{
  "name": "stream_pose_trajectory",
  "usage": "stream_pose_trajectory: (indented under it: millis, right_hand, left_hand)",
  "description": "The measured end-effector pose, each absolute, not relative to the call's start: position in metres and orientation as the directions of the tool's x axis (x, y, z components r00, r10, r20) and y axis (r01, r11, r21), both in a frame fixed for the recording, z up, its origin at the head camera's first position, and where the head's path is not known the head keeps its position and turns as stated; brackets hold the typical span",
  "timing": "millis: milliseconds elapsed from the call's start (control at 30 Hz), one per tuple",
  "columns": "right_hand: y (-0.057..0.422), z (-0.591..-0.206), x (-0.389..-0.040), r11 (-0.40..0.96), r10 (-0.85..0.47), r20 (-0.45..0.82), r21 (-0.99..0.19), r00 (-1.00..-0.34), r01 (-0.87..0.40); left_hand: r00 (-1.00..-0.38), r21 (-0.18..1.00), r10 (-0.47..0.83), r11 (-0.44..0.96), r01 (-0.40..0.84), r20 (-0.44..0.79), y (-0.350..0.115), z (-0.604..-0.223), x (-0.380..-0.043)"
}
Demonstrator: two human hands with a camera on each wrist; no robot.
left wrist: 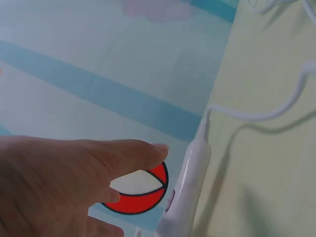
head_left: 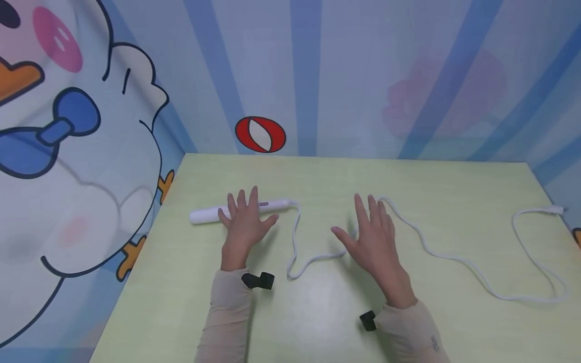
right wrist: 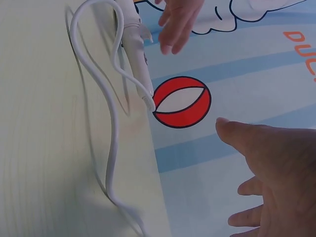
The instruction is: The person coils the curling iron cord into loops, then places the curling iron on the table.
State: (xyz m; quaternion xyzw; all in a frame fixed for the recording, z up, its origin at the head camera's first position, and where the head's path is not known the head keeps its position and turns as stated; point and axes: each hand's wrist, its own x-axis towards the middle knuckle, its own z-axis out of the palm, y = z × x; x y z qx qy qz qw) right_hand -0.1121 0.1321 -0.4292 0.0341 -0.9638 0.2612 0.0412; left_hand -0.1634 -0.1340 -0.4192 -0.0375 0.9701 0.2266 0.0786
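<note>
A white curling iron (head_left: 205, 216) lies on the table towards the left, its thick barrel pointing left and its slim handle (left wrist: 190, 185) ending in the cord. My left hand (head_left: 245, 224) is over its middle with fingers spread, hiding part of it in the head view. In the right wrist view a small lever (right wrist: 145, 33) sticks out from the iron's side. My right hand (head_left: 374, 242), fingers extended and thumb out to the side, hovers over the white cord (head_left: 422, 241), covering a stretch of it. Neither hand grips anything.
The cord winds across the pale green table (head_left: 317, 322) to its plug (head_left: 551, 209) near the right edge. Behind the table stands a blue striped wall (head_left: 345, 80) with a red-and-white oval print (head_left: 260, 134). A cartoon duck (head_left: 104, 212) is printed at left.
</note>
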Motion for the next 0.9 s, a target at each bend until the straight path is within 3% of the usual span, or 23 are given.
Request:
stream_pose_trajectory:
  millis: [633, 900]
  right_hand:
    - [0.118, -0.433, -0.126, 0.802, -0.099, 0.09, -0.583, -0.991, -0.133]
    - [0.109, -0.441, -0.132, 0.687, -0.16, -0.04, -0.722, -0.986, -0.082]
  left_hand:
    - [-0.971, 0.394, -0.051, 0.908, -0.142, -0.232, -0.154, -0.433, -0.176]
    - [-0.971, 0.384, -0.077, 0.909, -0.161, -0.225, -0.164, -0.435, -0.185]
